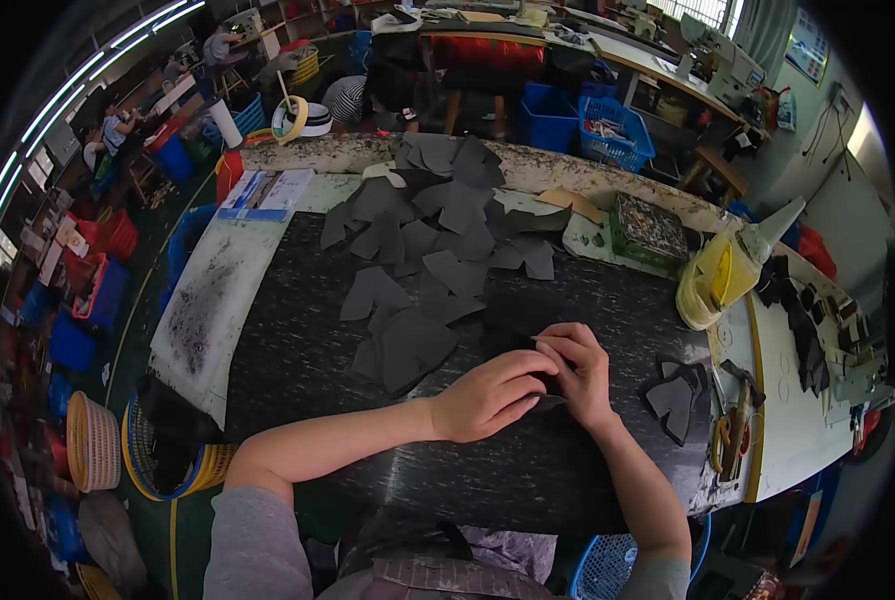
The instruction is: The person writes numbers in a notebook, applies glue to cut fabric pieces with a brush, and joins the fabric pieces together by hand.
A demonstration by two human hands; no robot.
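My left hand (493,397) and my right hand (578,372) meet over the dark speckled tabletop (538,470), fingers bent and pinched together. Between them is a dark piece, mostly hidden by the fingers, with only a small edge showing below. Beyond my hands and to the left lies a loose heap of dark grey cut pieces (413,345), overlapping one another. To the right of my right hand, a small stack of similar cut pieces (673,403) rests on the tabletop.
A yellow bottle with a pale nozzle (713,285) stands at the right. Near it are a speckled block (650,228), orange-handled scissors (720,445) and a hammer (743,380). A booklet (266,195) lies at the back left. Other people sit in the far left background.
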